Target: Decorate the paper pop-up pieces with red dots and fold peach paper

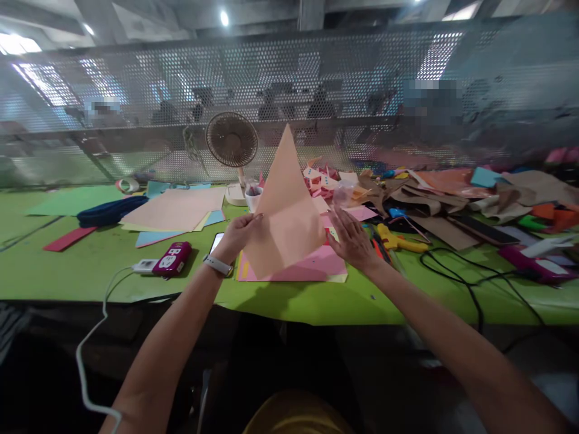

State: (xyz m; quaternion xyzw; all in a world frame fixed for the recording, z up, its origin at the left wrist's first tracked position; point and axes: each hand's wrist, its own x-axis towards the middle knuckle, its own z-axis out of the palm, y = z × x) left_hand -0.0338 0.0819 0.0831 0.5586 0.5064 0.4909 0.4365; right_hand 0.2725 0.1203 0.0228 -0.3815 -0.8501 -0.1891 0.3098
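A peach sheet of paper [287, 211] stands tilted up in front of me, one corner pointing upward. My left hand [240, 236] pinches its left edge between thumb and fingers. At the sheet's right side, my right hand [350, 238] has its fingers stretched out, the thumb near the paper's edge; whether it touches I cannot tell. Below the sheet lies a stack of pink and yellow paper [312, 268], partly covered by it. A phone [217, 242] rests beside my left wrist.
Left are loose paper sheets [174, 208], a navy pouch [111, 211] and a magenta power bank [175, 258] with a white cable. A small fan [231, 140] and a cup [253, 198] stand behind. Right lie a yellow glue gun [400, 240], black cables [452, 277] and brown paper scraps [420, 199].
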